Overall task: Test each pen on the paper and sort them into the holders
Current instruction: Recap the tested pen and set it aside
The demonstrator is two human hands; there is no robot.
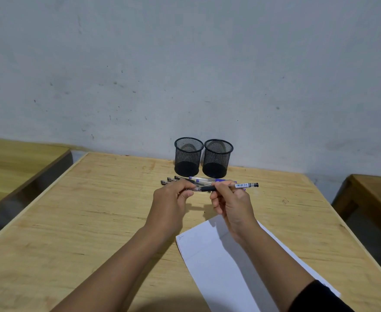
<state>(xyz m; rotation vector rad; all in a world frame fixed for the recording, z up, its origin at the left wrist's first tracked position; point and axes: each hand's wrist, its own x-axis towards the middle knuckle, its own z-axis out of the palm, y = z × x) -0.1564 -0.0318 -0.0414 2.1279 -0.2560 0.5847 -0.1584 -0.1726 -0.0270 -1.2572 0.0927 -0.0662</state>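
Note:
Both hands hold one clear pen [241, 185] with a black grip and a barcode label, level above the table. My right hand [232, 203] pinches its grip section; my left hand [172, 200] grips its cap end at the left. Behind the hands several more pens [207, 180], black and blue, lie in a row on the table. Two black mesh holders stand by the wall, the left holder [188, 156] and the right holder [217, 158], both with nothing visible inside. A white paper [225, 264] lies below my right forearm, with a small scribble near its top left corner.
The wooden table [95, 210] runs to the grey wall [185, 64]. Another wooden table [16, 163] stands at the left across a gap, and one more [376, 194] at the right.

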